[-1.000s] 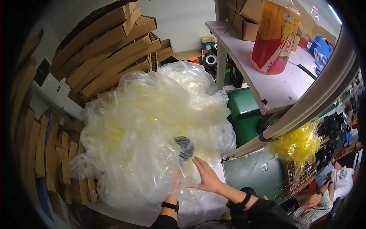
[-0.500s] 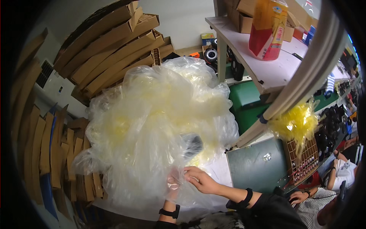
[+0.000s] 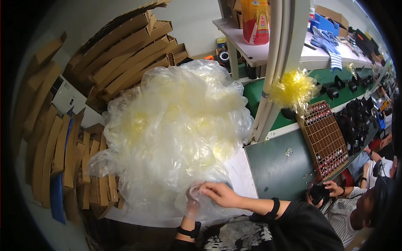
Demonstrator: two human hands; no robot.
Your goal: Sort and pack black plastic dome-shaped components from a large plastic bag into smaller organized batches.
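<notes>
A big heap of clear plastic bags [image 3: 167,113] with yellowish tints covers the white table in front of me. At its near edge, my right hand [image 3: 220,194] pinches the rim of a clear plastic bag [image 3: 197,190] between thumb and fingers. Just left of it is my left hand [image 3: 192,206], seen dimly through the film of that bag; its fingers are blurred by the plastic. The two hands are close together. A small dark edge shows behind the right hand, too little to name.
Flattened cardboard boxes [image 3: 134,54] stand stacked behind and left of the heap. A post [image 3: 274,75] with a yellow plastic tuft [image 3: 295,90] rises at right. Beyond are a dark green board [image 3: 274,167], a gridded tray [image 3: 324,138], and a person [image 3: 341,213] holding a black part.
The view has swung to the right. My hands stay at the bag's rim, and the film bunches nearer the right fingers. A dark patch seen in the plastic is now mostly hidden.
</notes>
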